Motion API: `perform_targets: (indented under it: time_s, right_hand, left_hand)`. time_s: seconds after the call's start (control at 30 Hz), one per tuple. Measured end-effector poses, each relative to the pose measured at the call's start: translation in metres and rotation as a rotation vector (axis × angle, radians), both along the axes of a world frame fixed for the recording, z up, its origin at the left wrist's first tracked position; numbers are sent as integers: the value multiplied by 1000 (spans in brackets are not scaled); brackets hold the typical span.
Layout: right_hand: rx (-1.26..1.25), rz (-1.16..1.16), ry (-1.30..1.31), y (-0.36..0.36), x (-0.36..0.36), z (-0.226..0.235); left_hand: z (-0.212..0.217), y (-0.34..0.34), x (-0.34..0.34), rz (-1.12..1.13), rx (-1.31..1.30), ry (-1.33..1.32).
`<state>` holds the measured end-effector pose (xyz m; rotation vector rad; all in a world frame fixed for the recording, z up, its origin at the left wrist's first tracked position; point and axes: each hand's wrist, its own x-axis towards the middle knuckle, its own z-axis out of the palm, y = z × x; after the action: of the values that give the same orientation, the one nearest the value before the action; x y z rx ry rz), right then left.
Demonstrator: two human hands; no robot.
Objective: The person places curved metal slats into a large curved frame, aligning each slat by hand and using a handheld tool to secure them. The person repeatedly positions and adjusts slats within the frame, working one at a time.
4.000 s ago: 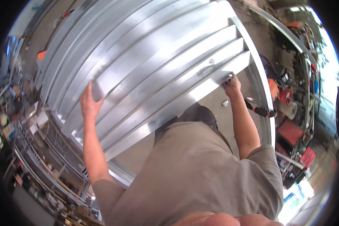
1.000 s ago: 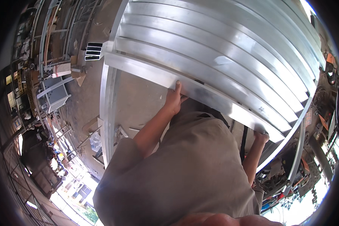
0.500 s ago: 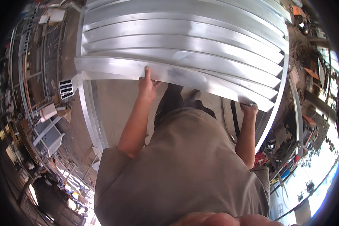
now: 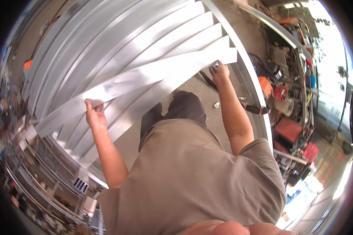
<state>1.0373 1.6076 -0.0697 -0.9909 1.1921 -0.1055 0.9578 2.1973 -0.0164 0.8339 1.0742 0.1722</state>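
Note:
A long flat silver metal slat (image 4: 145, 73) is in both my hands. It lies aslant over a large silver metal frame (image 4: 250, 64) fitted with rows of parallel slats (image 4: 117, 43). My left hand (image 4: 96, 115) grips its near edge toward the left end, thumb on top and fingers underneath. Close to the right end, my right hand (image 4: 220, 73) pinches the same edge, fingers partly hidden below. The slat's left end reaches out to the frame's left side, and its right end is by the right rail.
A tool with a black and red handle (image 4: 257, 109) rests across the right rail. Beyond it are an orange case (image 4: 264, 86), a red box (image 4: 289, 129) and cluttered shelving. Metal lengths and a striped hollow profile (image 4: 81, 185) lie at left. My legs stand inside the frame's opening.
My view has turned, so the frame now appears slanted. The held slat now crosses the fixed slats at a steeper angle. My right hand has come up along with its right end.

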Motion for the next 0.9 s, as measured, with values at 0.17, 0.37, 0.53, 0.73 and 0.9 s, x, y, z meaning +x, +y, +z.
perform_targets:
  time_s: [0.17, 0.37, 0.53, 0.73, 0.9]
  right_hand:
    - [-36, 4, 2, -5, 7, 12]
    - [-24, 139, -2, -34, 7, 14]
    - [46, 177, 23, -43, 15, 21]
    - [218, 76, -8, -39, 26, 28]
    - [410, -94, -68, -32, 39, 32]
  left_hand:
    - [20, 2, 71, -59, 144, -5]
    - [56, -31, 155, -129, 230, -18]
    - [69, -92, 230, -252, 293, -54]
    - [73, -156, 316, -433, 283, -113]
    - [76, -189, 387, -537, 295, -169]
